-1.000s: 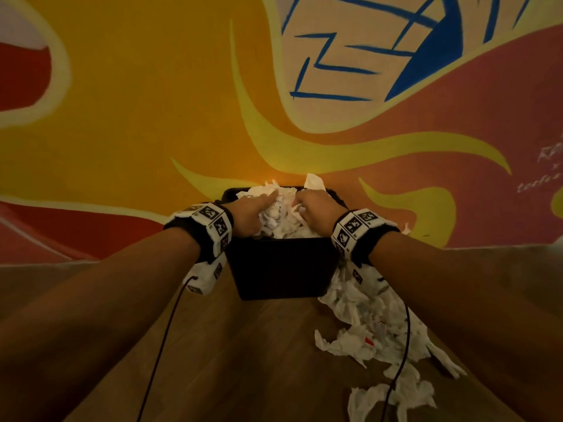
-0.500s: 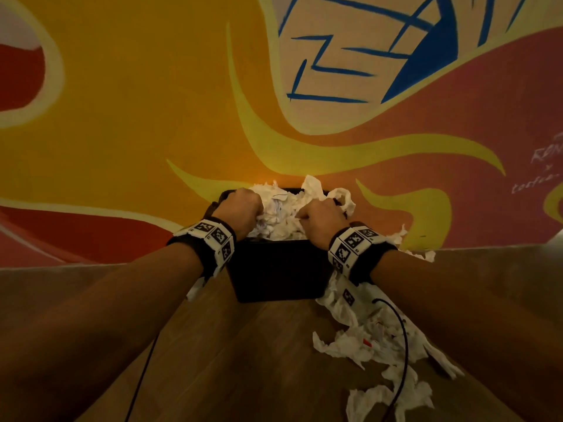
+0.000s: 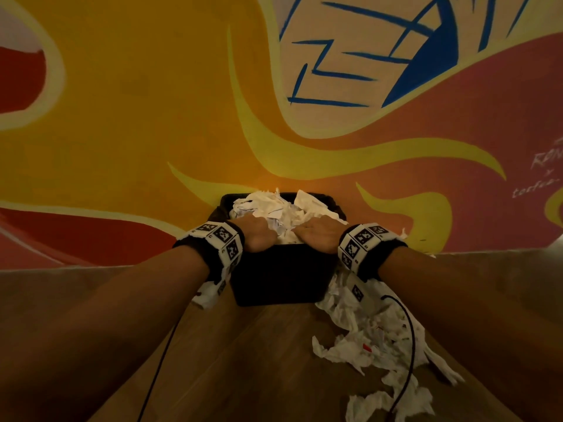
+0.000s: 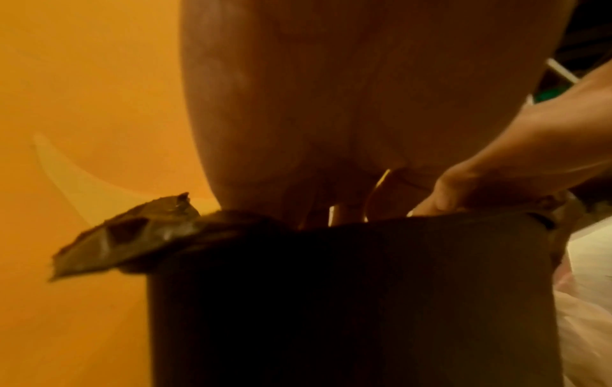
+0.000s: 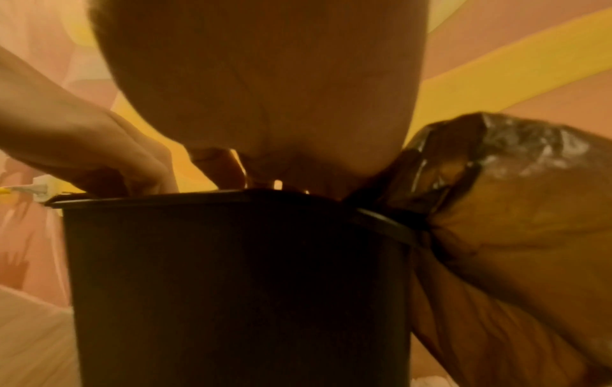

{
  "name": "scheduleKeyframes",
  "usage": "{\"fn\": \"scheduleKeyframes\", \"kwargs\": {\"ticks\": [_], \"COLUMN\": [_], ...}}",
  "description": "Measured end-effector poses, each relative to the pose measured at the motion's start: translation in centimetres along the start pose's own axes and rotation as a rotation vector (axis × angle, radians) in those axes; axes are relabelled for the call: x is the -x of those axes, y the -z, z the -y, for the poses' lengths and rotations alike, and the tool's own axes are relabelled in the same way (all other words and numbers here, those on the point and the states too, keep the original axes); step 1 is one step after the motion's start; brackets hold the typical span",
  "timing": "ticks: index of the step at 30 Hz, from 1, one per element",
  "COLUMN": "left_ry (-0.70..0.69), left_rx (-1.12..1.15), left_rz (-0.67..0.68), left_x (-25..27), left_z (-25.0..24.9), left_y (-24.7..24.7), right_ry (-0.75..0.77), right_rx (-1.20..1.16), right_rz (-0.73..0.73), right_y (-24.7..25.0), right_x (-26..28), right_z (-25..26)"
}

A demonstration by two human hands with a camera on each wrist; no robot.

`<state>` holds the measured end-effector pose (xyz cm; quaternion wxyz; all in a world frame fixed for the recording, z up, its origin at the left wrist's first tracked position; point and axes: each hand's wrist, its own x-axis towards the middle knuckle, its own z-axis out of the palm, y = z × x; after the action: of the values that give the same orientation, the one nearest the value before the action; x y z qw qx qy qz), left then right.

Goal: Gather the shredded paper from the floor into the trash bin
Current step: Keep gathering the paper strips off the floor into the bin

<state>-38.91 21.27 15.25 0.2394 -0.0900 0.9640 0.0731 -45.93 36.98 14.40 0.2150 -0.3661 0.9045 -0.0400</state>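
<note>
A black trash bin point(image 3: 280, 278) stands against the wall, heaped with white shredded paper point(image 3: 274, 208). Both hands are on that heap near the front rim. My left hand point(image 3: 257, 236) is bent down with its fingers dug into the paper and hidden. My right hand point(image 3: 316, 236) lies flatter, pressing on the paper. In the wrist views each palm sits just above the bin's rim point(image 4: 364, 222) point(image 5: 198, 199), with the fingers going down behind it. More shredded paper point(image 3: 368, 339) lies on the floor right of the bin.
The painted wall point(image 3: 152, 117) rises right behind the bin. A dark liner flap point(image 4: 132, 235) point(image 5: 496, 183) hangs over the bin's side. Wooden floor point(image 3: 243, 360) spreads in front. Thin black cables point(image 3: 408, 345) trail from both wrists, the right one over the floor paper.
Both hands came in from the bin's sides onto the top of the heap and pushed down. The paper now sits lower in the bin.
</note>
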Motion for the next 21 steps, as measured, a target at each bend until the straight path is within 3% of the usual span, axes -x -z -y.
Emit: {"fn": "scheduleKeyframes", "kwargs": {"ticks": [8,11,17,21], "left_ry": [-0.036,-0.053,-0.051,-0.002], "left_rx": [-0.042,-0.026,0.101,0.007], "left_rz": [0.129,0.117,-0.193,-0.443], "left_x": [-0.3,-0.3,0.3,1.3], "left_z": [-0.6,-0.5,0.4,0.8], "left_y": [0.0,-0.5,-0.4,0.3], "right_ry": [-0.061,-0.045,0.030,0.064], "right_rx": [0.029,0.004,0.020,0.086], "right_rz": [-0.013,0.014,-0.039,-0.134], "right_y": [-0.5,-0.6,-0.1,1.1], "right_x": [-1.1,-1.4,-0.7,0.2], "right_z": [0.0,0.0,-0.2,0.1]}}
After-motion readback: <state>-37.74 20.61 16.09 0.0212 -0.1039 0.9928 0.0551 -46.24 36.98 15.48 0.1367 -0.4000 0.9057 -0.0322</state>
